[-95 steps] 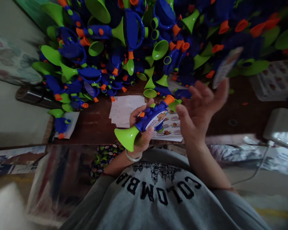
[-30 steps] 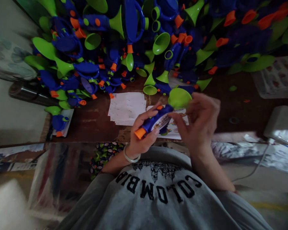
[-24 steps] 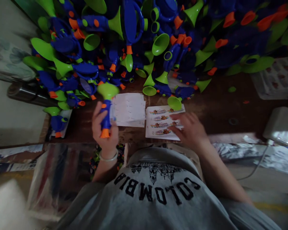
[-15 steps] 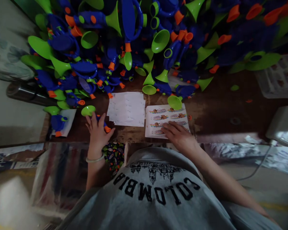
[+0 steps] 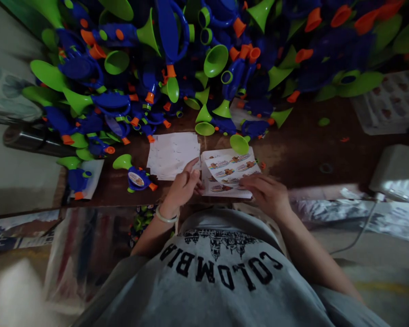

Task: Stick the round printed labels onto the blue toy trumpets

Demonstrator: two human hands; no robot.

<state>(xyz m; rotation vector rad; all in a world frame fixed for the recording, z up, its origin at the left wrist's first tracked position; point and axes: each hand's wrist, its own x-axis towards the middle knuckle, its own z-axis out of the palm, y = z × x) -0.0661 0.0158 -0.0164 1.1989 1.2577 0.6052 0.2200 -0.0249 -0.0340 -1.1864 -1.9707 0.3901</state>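
Observation:
My right hand (image 5: 267,193) pinches the lower right edge of the top sticker sheet (image 5: 233,169), which is lifted and turned a little on the stack of printed sheets. My left hand (image 5: 184,188) is at the stack's left side, index finger stretched out and the other fingers curled; no object shows in it. Left of that hand lies a blue toy trumpet (image 5: 136,178) with a green bell, an orange mouthpiece and an oval sticker facing up. Between the trumpet and the sticker sheets is a pile of white sheets (image 5: 172,154), close above my left hand.
A large heap of blue, green and orange toy trumpets (image 5: 112,102) fills the table's far side. Another trumpet (image 5: 77,179) rests on white paper at left, near a dark cylinder (image 5: 37,141). At right are a plastic-wrapped pack (image 5: 391,102) and a white box (image 5: 400,175).
My left hand has left the trumpet and moved right to the sheets, uncovering the trumpet's sticker. My right hand has taken hold of the top sheet, which is now lifted and turned.

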